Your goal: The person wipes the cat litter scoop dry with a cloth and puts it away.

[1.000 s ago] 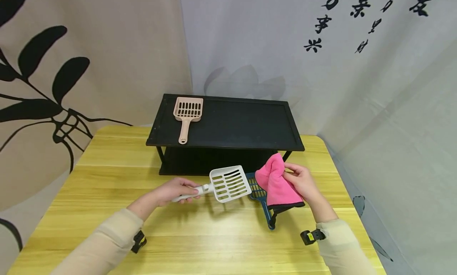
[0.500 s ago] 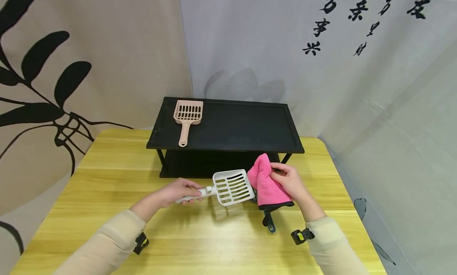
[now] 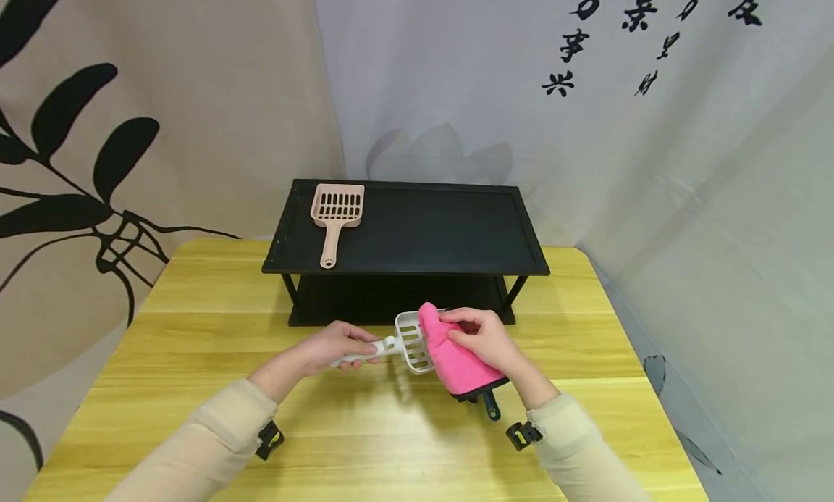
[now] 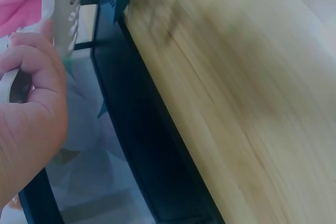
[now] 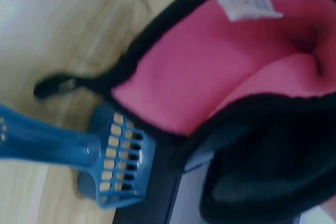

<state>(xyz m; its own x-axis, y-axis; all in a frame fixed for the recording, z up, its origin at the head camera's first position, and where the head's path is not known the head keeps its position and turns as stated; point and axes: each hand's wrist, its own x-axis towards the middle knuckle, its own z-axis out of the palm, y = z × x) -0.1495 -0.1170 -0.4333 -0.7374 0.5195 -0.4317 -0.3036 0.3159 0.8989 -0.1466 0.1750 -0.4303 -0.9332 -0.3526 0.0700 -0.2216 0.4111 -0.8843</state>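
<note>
White litter scoop: Held above the counter [image 3: 365, 444] in front of the black two-tier rack [image 3: 443, 234], the slotted white scoop [image 3: 391, 345] has its handle wrapped in the fingers of the left hand [image 3: 340, 345].
Pink cloth: The black-edged pink cloth [image 3: 459, 361], pinched between thumb and fingers of the right hand [image 3: 485, 335], covers the right part of the white scoop's head before the rack; how firmly it presses is hidden.
Right hand: It has just brought the cloth leftward, from beside the white scoop onto it.
Both hands: They now appear to work at one spot, left steadying, right applying the cloth.
Blue litter scoop: The slotted blue scoop [image 5: 86, 153] lies before the rack's right end, partly hidden by the cloth in the head view.
Pale-pink litter scoop: The pale-pink scoop [image 3: 334, 225] lies on the rack's top, toward its left end, untouched.
</note>
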